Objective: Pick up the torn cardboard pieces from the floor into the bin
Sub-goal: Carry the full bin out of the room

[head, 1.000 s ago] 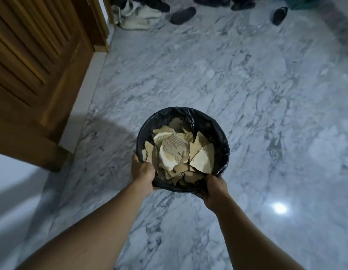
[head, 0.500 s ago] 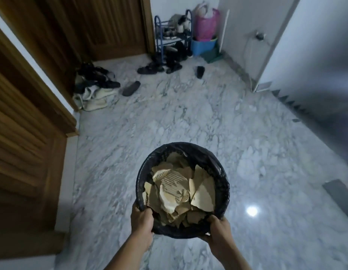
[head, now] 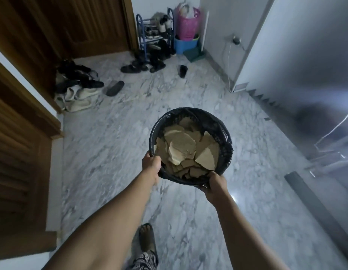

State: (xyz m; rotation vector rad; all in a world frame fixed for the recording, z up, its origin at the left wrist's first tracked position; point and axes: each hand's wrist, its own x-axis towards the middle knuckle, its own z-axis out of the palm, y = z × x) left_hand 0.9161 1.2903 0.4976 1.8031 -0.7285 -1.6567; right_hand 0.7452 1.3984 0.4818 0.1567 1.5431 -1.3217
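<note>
The light is dim and bluish, and the marble floor (head: 110,152) shows one small white glare spot (head: 234,198) toward the lower right. The wooden doors (head: 19,152) at the left sink into deep shadow, while the grey surface (head: 315,117) at the right is smeared by blur. The cardboard pieces (head: 181,147) in the bin (head: 225,145) look soft, and the wide lens bends lines at the edges.

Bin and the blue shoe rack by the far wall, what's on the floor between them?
In the head view, bare marble floor runs from the bin up to dark sandals and a lone black shoe lying just before the shoe rack.
</note>
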